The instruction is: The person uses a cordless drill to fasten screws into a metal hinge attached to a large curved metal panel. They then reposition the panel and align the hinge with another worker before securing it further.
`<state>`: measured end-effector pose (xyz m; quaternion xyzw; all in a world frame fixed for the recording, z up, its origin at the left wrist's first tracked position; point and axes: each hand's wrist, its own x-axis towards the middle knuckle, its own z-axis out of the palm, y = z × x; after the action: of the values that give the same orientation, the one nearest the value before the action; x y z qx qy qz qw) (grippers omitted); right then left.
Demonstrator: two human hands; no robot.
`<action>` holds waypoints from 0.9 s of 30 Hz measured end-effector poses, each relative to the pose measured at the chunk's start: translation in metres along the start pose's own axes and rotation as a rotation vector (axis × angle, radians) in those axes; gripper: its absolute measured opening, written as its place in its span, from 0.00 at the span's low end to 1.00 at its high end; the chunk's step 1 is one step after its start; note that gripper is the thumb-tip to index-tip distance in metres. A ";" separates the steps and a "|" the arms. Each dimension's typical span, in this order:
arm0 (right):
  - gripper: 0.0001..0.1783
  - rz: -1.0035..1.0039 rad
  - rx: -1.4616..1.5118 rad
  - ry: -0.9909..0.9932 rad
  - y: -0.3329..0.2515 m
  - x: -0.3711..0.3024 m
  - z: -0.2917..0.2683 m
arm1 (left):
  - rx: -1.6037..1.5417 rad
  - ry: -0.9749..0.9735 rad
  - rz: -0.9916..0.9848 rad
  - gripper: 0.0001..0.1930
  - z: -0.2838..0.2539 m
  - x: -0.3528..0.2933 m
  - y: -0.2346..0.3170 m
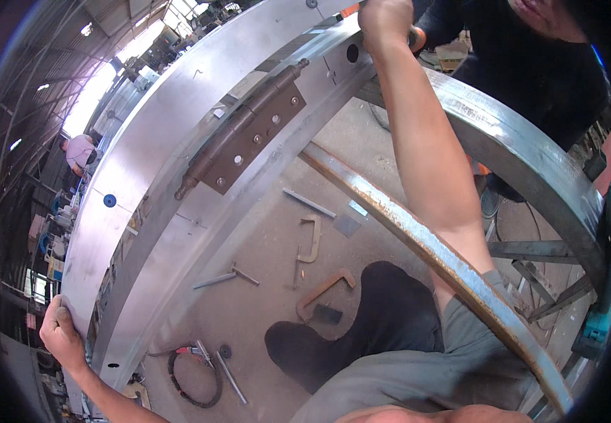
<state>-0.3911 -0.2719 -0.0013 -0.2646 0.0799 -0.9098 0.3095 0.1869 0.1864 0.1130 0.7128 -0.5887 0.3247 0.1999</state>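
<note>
A long, silvery metal frame (pixel 200 74) sweeps across the left and top of the view, bent by the lens. A brown hinge (pixel 269 131) with screws and open holes lies along its inner face. At lower left, my left hand (pixel 62 335) is closed around the frame's edge, thumb on the near side. My right hand (pixel 386 21) is a closed fist at the top, by the frame's upper end. Orange bits show on both sides of that fist, but what it grips is hidden.
A rusty-edged metal bar (pixel 425 243) slants beside my right arm; a grey curved beam (pixel 531 141) stands at right. C-clamps (pixel 328 290), rods and a cabled tool (pixel 203 352) lie on the floor. A dark-clothed person (pixel 524 84) is close at upper right; another (pixel 80 151) is far left.
</note>
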 end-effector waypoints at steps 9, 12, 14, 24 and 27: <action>0.18 -0.360 -0.420 -0.104 -0.015 0.007 -0.008 | 0.103 -0.066 0.035 0.32 0.009 -0.010 -0.018; 0.20 -0.561 -0.879 -0.082 -0.018 0.008 -0.010 | 0.005 -0.082 0.025 0.33 0.012 -0.015 -0.023; 0.22 -0.387 -0.949 -0.082 -0.024 0.005 -0.007 | -0.034 -0.006 0.031 0.37 0.016 -0.016 -0.023; 0.26 0.048 -0.640 -0.071 -0.044 -0.028 0.010 | -0.019 0.004 0.022 0.34 0.017 -0.021 -0.029; 0.25 -0.143 -0.516 -0.098 -0.042 -0.033 0.017 | 0.035 0.008 0.042 0.34 0.015 -0.015 -0.042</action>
<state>-0.3818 -0.2183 0.0115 -0.3834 0.2753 -0.8650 0.1704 0.2297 0.1966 0.0954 0.7025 -0.5968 0.3419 0.1830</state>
